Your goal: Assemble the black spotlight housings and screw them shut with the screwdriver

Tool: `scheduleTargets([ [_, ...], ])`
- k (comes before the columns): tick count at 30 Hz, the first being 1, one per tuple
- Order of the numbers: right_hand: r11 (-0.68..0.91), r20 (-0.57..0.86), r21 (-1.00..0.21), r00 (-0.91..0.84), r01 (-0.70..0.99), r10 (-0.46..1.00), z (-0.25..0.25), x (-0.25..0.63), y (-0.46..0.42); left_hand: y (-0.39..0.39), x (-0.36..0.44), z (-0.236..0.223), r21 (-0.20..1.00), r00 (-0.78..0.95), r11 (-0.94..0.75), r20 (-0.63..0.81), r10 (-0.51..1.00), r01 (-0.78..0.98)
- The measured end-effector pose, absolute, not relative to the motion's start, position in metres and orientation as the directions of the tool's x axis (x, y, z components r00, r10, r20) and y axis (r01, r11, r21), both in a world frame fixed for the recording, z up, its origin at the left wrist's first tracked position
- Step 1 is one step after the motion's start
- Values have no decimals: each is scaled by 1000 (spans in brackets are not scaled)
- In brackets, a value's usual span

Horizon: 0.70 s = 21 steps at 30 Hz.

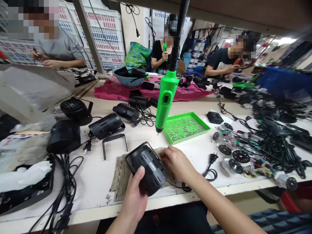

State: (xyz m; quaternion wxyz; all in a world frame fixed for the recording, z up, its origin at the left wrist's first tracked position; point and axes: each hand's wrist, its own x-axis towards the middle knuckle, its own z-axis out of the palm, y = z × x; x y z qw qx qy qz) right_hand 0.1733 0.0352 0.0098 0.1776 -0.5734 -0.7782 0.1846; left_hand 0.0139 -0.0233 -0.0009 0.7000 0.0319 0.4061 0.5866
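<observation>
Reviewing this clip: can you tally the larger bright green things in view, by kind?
Green-bodied electric screwdriver hanging over the bench: 1
Green tool in a co-worker's hand: 1, too hidden to name exactly
Green trays: 2, the near tray and the far tray
Total: 4

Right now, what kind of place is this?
Probably a small workshop building lamps: people sit along a long white workbench, a bright green electric screwdriver hangs above it, and the left hand and right hand grip a black metal lamp housing.
</observation>
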Motion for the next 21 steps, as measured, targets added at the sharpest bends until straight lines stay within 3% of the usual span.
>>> scheduleTargets([
  [6,275,30,-389,-286,879,958,10,169,32,-23,15,-3,526,-7,325,-534,846,-786],
  [12,324,22,-383,-342,865,939,12,167,34,-23,16,-4,536,-9,318,-519,854,-782],
  [16,317,23,-452,-344,834,939,11,169,43,-23,16,-2,532,-4,323,-523,852,-783],
  [21,262,82,-643,-275,720,958,17,177,26,-22,17,-1,534,-5,327,-529,849,-780],
])
